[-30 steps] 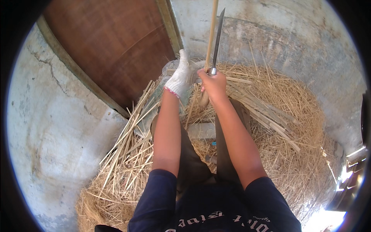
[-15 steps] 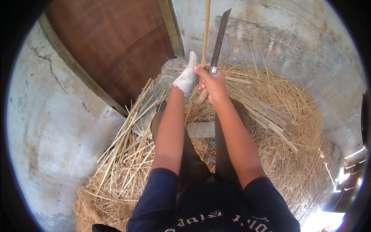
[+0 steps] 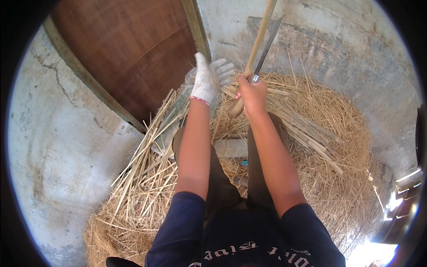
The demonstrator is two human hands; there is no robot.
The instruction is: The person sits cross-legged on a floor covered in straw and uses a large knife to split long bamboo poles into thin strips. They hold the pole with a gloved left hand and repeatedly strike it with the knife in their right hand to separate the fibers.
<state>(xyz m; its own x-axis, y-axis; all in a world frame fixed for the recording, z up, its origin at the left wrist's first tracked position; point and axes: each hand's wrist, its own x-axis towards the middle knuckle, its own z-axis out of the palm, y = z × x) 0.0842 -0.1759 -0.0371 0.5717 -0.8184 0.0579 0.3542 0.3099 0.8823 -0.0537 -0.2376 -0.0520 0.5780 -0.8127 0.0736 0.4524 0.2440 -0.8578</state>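
- Nearest, the person's dark navy shirt [image 3: 267, 231], with pale lettering on it, fills the bottom edge.
- Beyond it, the brown trousers [image 3: 260, 187] show between and beside the bare forearms; between the legs lie a small blue scrap [image 3: 245, 163] and, just past it, a pale block [image 3: 231, 149].
- Loose straw-coloured shavings [image 3: 342, 191] cover the floor around the legs, heaped widest on the right.
- Long thin strips [image 3: 142, 169] lie in a slanting bunch left of the left forearm; flatter strips [image 3: 309, 131] lie right of the right forearm.
- The right hand [image 3: 253, 92], bare, is closed around the brown curved handle of a knife [image 3: 268, 48], its dark blade pointing up and away.
- A single long strip [image 3: 260, 37] rises beside the blade, from the thumb side of the right hand past the top edge; the exact grip on its lower end is hidden.
- The left hand [image 3: 210, 79], in a white knit glove, is open, thumb up and fingers toward the right, apart from the strip, with nothing visibly held.
- Farthest stand a reddish-brown door [image 3: 129, 53] and a stained, pale wall [image 3: 338, 49].
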